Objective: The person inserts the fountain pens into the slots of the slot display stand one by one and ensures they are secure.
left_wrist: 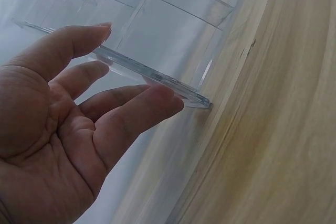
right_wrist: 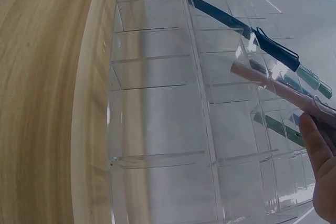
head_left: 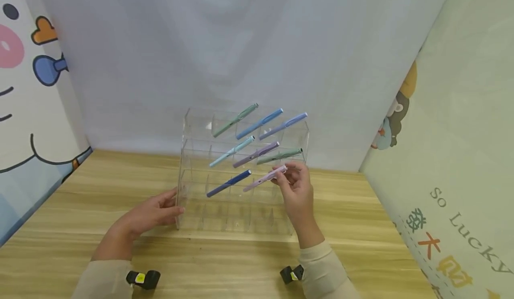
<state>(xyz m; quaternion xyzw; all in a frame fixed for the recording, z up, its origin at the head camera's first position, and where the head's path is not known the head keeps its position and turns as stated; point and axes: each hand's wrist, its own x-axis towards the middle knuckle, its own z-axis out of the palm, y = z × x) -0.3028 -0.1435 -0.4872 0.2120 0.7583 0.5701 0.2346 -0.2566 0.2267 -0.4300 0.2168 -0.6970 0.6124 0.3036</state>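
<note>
A clear acrylic pen rack point(head_left: 241, 218) with stepped compartments stands on the table, holding several pens at a slant. My left hand point(head_left: 150, 212) grips the rack's left side panel; in the left wrist view the thumb and fingers point(left_wrist: 131, 111) lie on either side of its edge. My right hand point(head_left: 297, 192) pinches the upper end of a pale pink pen point(head_left: 263, 180), whose lower end lies in the third row. To its left in that row rests a dark blue pen point(head_left: 229, 183). Just above is a green pen point(head_left: 281, 156), beside a purple pen point(head_left: 256, 154) and a light turquoise pen point(head_left: 232, 151).
The top row bears a green pen point(head_left: 235, 120), a blue pen point(head_left: 259, 124) and a periwinkle pen point(head_left: 283, 126). A pale curtain point(head_left: 257, 44) hangs behind the wooden table point(head_left: 225, 263). Printed panels stand left and right.
</note>
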